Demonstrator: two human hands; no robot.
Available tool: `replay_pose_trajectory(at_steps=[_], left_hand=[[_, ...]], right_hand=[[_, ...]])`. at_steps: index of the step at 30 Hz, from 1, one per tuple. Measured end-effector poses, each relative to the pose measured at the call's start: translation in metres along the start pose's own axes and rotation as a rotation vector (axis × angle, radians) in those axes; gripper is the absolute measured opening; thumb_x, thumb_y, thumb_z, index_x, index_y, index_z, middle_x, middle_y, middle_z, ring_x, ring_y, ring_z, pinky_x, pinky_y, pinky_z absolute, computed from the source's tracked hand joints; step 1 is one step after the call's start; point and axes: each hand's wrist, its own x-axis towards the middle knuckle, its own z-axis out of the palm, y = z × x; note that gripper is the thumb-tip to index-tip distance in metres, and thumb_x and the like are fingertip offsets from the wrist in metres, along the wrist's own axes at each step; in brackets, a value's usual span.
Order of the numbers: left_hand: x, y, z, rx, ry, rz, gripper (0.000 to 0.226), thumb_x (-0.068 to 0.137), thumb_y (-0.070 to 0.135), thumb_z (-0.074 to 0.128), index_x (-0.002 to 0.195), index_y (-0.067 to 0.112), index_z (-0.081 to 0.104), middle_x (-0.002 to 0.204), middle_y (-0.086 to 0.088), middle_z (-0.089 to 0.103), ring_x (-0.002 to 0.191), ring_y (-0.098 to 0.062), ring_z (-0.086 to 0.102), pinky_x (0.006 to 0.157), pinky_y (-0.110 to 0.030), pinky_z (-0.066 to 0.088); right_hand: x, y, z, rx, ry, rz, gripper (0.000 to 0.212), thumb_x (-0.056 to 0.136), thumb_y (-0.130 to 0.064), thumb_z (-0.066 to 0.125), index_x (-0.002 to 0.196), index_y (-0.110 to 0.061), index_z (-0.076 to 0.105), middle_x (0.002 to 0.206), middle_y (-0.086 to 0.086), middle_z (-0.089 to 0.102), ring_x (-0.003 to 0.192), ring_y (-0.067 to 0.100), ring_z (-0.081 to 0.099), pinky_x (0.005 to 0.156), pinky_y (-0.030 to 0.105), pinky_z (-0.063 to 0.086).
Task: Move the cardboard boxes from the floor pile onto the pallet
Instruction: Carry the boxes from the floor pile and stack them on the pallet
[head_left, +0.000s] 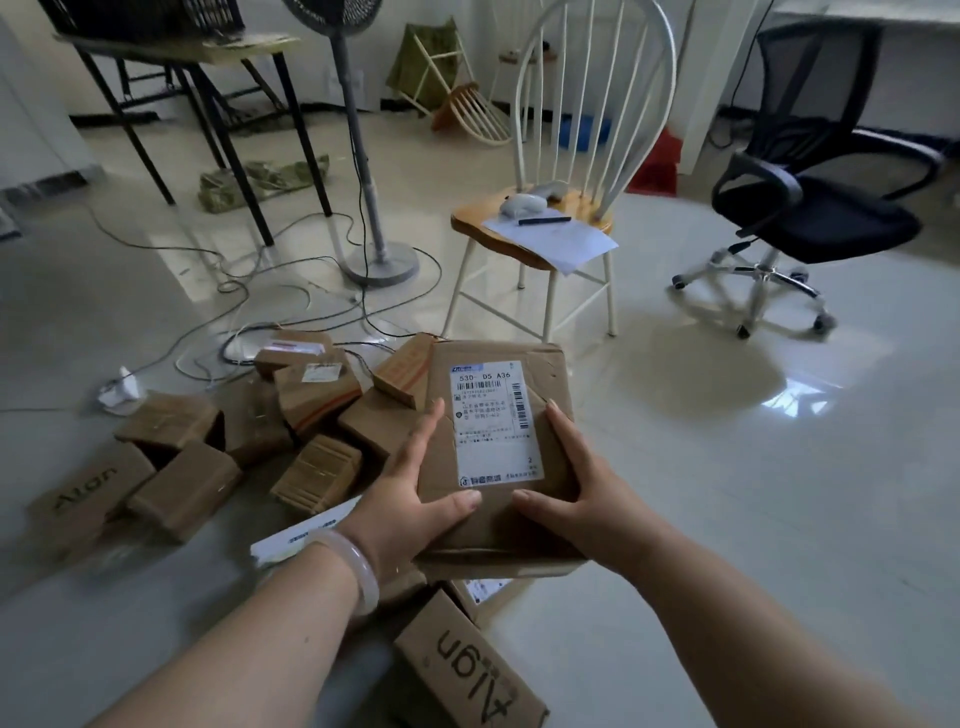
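While both hands, left and right, clamped one labelled box, the floor pile remained large; no pallet visible.

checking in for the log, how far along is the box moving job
Done: nothing visible; no pallet is in view. In hand: the left hand and right hand hold one labelled box. Left: the floor pile holds many boxes.

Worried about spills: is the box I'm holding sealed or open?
Sealed, as far as visible: the held box has a flat, unbroken top face under an intact shipping label.
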Motion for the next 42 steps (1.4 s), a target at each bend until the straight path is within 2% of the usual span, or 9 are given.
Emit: replay_pose_trajectory(at_steps=[5,9,14,25,32,35,38,40,42], left_hand=[[-0.013,0.036,-0.039,0.022,-0.009,-0.010,0.094,0.067,0.055,0.069,0.125,0.083,0.001,0.155,0.007,0.031,0.135,-0.017,0.040,0.114,-0.046,0.034],[-0.025,0.057,-0.067,-0.034,-0.023,-0.022,0.094,0.069,0.051,0.071,0.127,0.081,0.003,0.155,0.005,0.028,0.133,-0.017,0.040,0.110,-0.040,0.038],[-0.041,0.086,-0.111,-0.069,-0.008,-0.025,0.090,0.066,0.051,0.072,0.114,0.089,0.007,0.158,0.005,0.027,0.139,-0.019,0.037,0.114,-0.047,0.035],[-0.101,0.149,-0.235,0.060,0.041,-0.059,0.101,0.081,0.044,0.074,0.123,0.080,-0.010,0.161,0.004,0.021,0.139,-0.019,0.036,0.116,-0.040,0.031],[-0.116,0.176,-0.277,0.119,0.154,-0.078,0.112,0.074,0.056,0.075,0.139,0.067,-0.015,0.164,0.010,0.000,0.150,-0.018,0.008,0.120,-0.049,0.018],[-0.127,0.180,-0.287,0.098,0.244,-0.094,0.111,0.076,0.055,0.075,0.142,0.064,-0.014,0.163,0.011,0.002,0.149,-0.016,0.010,0.117,-0.039,0.017],[-0.155,0.177,-0.299,0.093,0.356,-0.120,0.109,0.076,0.057,0.073,0.145,0.060,-0.010,0.162,0.012,0.005,0.148,-0.013,0.011,0.117,-0.038,0.017],[-0.179,0.171,-0.309,0.079,0.418,-0.161,0.105,0.077,0.056,0.073,0.143,0.063,-0.008,0.162,0.012,0.010,0.145,-0.011,0.015,0.117,-0.036,0.021],[-0.207,0.161,-0.321,0.059,0.494,-0.196,0.102,0.078,0.053,0.074,0.138,0.068,-0.007,0.160,0.012,0.014,0.139,-0.004,0.018,0.113,-0.030,0.022]], right_hand=[[-0.006,-0.049,-0.008,-0.047,0.021,-0.042,0.103,0.078,-0.042,0.081,0.151,-0.053,0.010,0.156,-0.008,0.031,0.137,0.013,0.035,0.116,0.035,0.031],[-0.011,-0.089,-0.009,-0.050,0.006,-0.037,0.102,0.079,-0.041,0.080,0.152,-0.051,0.009,0.155,-0.005,0.031,0.137,0.014,0.036,0.115,0.033,0.031],[-0.014,-0.147,-0.013,-0.038,-0.044,-0.024,0.104,0.079,-0.040,0.080,0.152,-0.052,0.007,0.156,-0.005,0.030,0.138,0.017,0.036,0.116,0.044,0.034],[-0.022,-0.294,0.004,-0.076,-0.148,-0.030,0.106,0.078,-0.035,0.081,0.149,-0.060,0.005,0.155,-0.003,0.029,0.136,0.022,0.039,0.109,0.049,0.043],[-0.004,-0.357,-0.001,-0.130,-0.267,-0.131,0.105,0.078,-0.032,0.080,0.150,-0.057,0.007,0.154,-0.002,0.025,0.136,0.022,0.036,0.108,0.046,0.044],[0.009,-0.379,0.001,-0.196,-0.347,-0.188,0.102,0.080,-0.034,0.078,0.147,-0.062,0.007,0.154,-0.002,0.024,0.131,0.021,0.038,0.091,0.036,0.053],[0.013,-0.402,0.018,-0.289,-0.441,-0.277,0.099,0.082,-0.039,0.076,0.144,-0.067,0.004,0.152,-0.004,0.023,0.118,0.011,0.032,0.067,0.012,0.039],[0.009,-0.419,0.038,-0.344,-0.505,-0.337,0.098,0.083,-0.040,0.075,0.142,-0.068,0.002,0.151,-0.003,0.024,0.117,0.009,0.030,0.073,0.011,0.039],[0.004,-0.438,0.064,-0.342,-0.591,-0.371,0.099,0.083,-0.037,0.075,0.143,-0.067,0.002,0.153,-0.002,0.023,0.125,0.015,0.035,0.088,0.023,0.046]])
